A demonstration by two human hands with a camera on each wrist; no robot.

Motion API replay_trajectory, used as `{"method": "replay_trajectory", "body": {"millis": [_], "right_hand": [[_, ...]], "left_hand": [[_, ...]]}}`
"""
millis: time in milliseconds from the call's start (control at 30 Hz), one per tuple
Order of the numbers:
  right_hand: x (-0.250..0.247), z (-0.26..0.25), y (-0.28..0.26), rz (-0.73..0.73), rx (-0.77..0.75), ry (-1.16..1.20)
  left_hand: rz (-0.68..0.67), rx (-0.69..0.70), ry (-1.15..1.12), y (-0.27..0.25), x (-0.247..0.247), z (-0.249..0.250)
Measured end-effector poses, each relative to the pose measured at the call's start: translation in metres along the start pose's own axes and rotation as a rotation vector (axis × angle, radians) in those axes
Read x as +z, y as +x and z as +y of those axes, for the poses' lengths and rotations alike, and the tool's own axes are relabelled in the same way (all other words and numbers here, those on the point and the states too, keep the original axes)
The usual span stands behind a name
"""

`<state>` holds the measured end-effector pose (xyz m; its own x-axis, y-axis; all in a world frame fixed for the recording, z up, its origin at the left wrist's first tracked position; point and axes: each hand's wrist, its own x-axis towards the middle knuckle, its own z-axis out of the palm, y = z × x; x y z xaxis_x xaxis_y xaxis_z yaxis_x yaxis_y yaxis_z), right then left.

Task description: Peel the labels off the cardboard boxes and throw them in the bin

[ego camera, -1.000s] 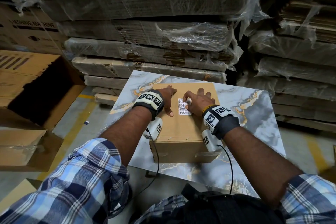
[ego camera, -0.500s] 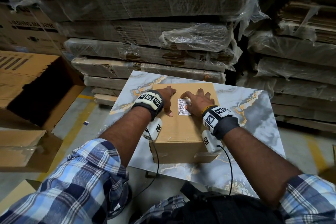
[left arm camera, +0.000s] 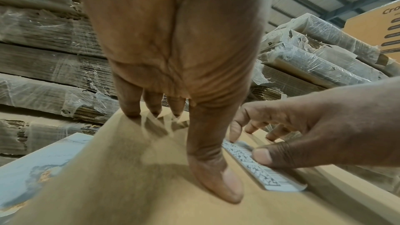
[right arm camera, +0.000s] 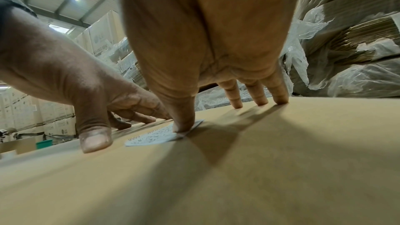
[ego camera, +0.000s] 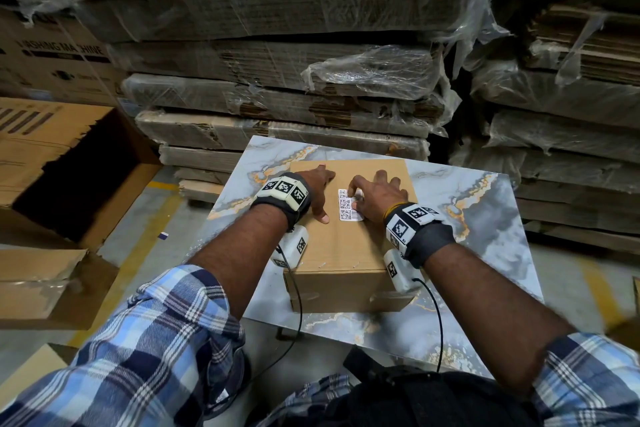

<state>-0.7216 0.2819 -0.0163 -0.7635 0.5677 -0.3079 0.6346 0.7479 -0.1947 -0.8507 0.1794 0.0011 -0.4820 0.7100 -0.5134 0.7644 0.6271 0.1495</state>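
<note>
Label [ego camera: 347, 204], thin paper stuck flat at centre of the head view on the cardboard box [ego camera: 346, 246], probably tears easily; best lifted at a corner. Left hand [ego camera: 317, 192] lies flat, steadying the box. Right hand [ego camera: 375, 196] picks its edge with index finger and thumb.

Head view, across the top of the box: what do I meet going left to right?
Open carton on the floor → tabletop's left part → left hand flat on the box → label → right hand picking at the label's edge → tabletop's right part.
</note>
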Motion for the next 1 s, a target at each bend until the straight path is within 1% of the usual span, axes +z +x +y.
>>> {"method": "replay_trajectory", "body": {"millis": [567, 1000], "right_hand": [[-0.0008, -0.0005, -0.0008, 0.000, -0.004, -0.007], [-0.0005, -0.0004, -0.0005, 0.004, 0.007, -0.001]], "left_hand": [[-0.004, 0.001, 0.031, -0.0022, -0.0005, 0.0027], [0.017, -0.003, -0.010, -0.0050, -0.0005, 0.0028]]}}
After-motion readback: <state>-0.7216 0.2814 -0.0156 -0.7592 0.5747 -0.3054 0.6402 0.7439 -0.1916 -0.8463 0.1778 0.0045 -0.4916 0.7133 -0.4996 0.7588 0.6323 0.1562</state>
